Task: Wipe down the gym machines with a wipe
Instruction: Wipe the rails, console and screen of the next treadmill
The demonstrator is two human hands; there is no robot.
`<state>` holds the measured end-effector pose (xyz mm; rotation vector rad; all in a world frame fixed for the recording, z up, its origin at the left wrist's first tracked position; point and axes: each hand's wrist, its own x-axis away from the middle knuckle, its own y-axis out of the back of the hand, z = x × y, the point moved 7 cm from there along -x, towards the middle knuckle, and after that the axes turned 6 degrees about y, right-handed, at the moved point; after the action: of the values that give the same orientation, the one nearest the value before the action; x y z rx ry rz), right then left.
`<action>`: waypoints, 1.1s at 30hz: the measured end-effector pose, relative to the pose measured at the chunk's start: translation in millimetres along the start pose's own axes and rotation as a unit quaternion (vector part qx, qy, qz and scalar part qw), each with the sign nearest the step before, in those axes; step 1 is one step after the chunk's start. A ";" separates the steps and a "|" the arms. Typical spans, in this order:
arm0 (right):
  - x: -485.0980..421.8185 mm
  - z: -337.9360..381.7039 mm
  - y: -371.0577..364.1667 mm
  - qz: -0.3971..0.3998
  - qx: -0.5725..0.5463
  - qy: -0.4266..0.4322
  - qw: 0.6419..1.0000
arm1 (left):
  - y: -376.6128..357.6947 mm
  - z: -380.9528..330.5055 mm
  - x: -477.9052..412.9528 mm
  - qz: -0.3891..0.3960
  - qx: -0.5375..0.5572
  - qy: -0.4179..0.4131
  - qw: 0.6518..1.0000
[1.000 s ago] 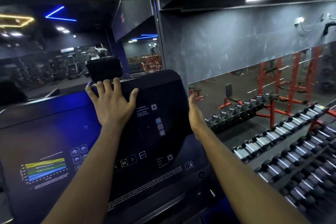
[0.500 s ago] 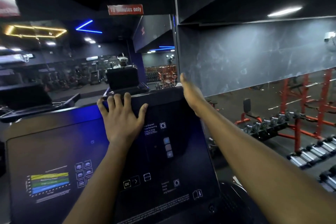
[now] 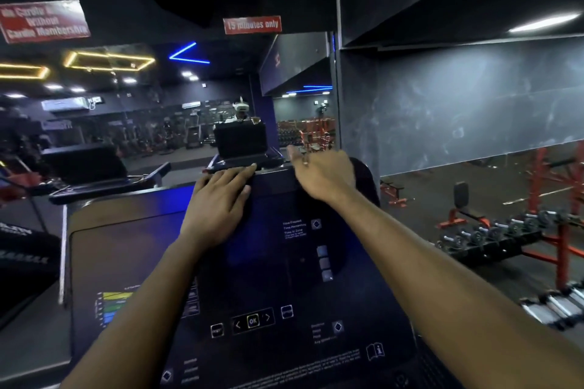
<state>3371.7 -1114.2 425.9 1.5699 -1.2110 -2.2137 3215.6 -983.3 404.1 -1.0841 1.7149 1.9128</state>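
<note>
The machine's dark console (image 3: 271,265), with lit buttons and a coloured chart at lower left, fills the lower middle of the head view. My left hand (image 3: 218,199) lies flat on its upper part, fingers straight and reaching the top edge. Over the console's top right corner hovers my right hand (image 3: 325,177), blurred, with fingers stretched out to the left. I see no wipe in either hand; whatever lies under the palms is hidden.
A mirror wall (image 3: 158,123) stands right behind the console and reflects the gym. A dark pillar (image 3: 357,123) rises at its right. Dumbbell racks (image 3: 493,237) and red frames (image 3: 556,199) fill the floor to the right. Another machine (image 3: 104,180) stands at left.
My right hand has moved from the console's right side edge up and leftward over the top right corner. My left hand stays at the top edge. The view has tilted upward.
</note>
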 end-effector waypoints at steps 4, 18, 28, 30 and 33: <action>5.9 68.9 -15.7 -0.011 0.008 0.111 0.994 | 13.0 34.6 -0.5 0.008 0.037 0.054 0.998; 4.0 121.8 -33.0 -0.024 -0.024 0.094 0.995 | 39.7 100.0 19.9 0.064 -0.027 0.047 0.996; 4.1 161.7 -41.7 -0.034 -0.027 0.056 0.997 | 41.7 109.9 23.3 0.052 0.025 0.025 0.998; 8.9 148.9 -33.9 -0.010 -0.096 0.063 0.993 | 42.8 110.6 25.0 0.059 0.035 0.007 0.998; 16.1 119.9 -26.2 -0.057 -0.077 -0.026 0.995 | 41.4 113.1 25.3 0.073 0.049 0.004 0.996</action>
<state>3270.8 -1044.5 410.2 1.5646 -0.9585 -2.3692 3135.8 -889.8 410.9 -0.9546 1.9183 1.8884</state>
